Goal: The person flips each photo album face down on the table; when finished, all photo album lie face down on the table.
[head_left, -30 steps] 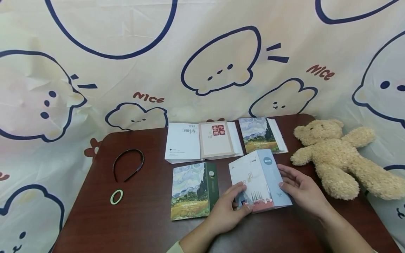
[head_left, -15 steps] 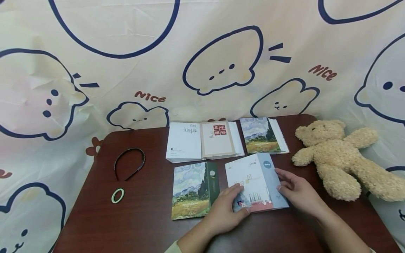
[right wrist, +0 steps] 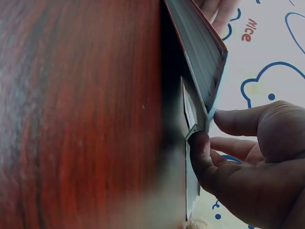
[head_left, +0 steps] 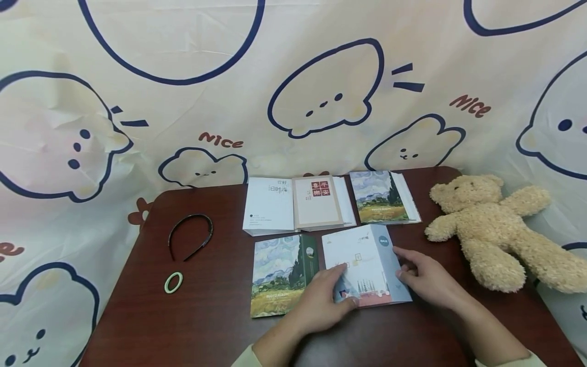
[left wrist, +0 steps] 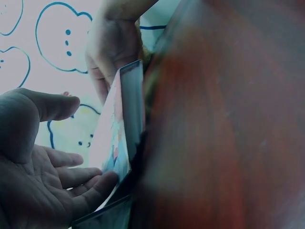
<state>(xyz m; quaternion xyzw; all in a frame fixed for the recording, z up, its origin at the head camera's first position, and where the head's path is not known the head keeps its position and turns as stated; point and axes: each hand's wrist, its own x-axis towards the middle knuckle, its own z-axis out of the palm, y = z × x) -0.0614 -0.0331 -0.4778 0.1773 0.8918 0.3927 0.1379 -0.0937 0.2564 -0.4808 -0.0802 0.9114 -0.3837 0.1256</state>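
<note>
A white photo album (head_left: 355, 255) with a light-blue spine strip and pinkish lower border lies near the table's front, its right edge tilted up. My right hand (head_left: 428, 278) holds that spine edge. In the right wrist view, the thumb is on the cover side and a fingertip under the edge of the album (right wrist: 202, 57). At the lower left corner, my left hand (head_left: 318, 303) touches the cover with extended fingers. The left wrist view shows its thumb (left wrist: 59, 106) held away from the album. Just left lies a green-spined album (head_left: 275, 275) with a landscape painting cover.
Behind are a white album (head_left: 268, 206), a beige album (head_left: 316, 204) with red characters and another landscape album (head_left: 378, 199). A teddy bear (head_left: 488, 229) lies at right. On the left are a black headband (head_left: 211, 234) and a pale green ring (head_left: 166, 285).
The white and blue album has moved left and lower, closer to the green-spined album. Both hands have moved left with it, and its tilt is smaller.
</note>
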